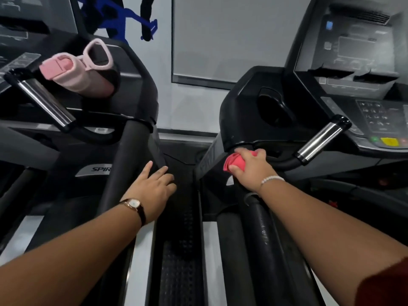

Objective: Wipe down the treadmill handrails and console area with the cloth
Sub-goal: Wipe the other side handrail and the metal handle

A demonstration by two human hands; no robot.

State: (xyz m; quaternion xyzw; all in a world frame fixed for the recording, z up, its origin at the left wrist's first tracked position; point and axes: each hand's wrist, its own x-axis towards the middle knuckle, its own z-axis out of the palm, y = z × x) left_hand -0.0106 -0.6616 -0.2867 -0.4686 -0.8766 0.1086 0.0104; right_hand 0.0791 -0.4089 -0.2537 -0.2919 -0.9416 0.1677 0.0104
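Observation:
My right hand grips a bunched red cloth against the top of the black left handrail of the right-hand treadmill, just under its console housing. That treadmill's console with keypad and display rises at the upper right. A chrome grip bar juts out beside my right hand. My left hand hovers with fingers straight between the two machines, beside the right handrail of the left treadmill; whether it touches it is unclear.
A pink water bottle sits in the left treadmill's cup holder. Another chrome grip bar sticks out there. An empty cup holder sits left of the right console. A white wall with a framed panel stands behind.

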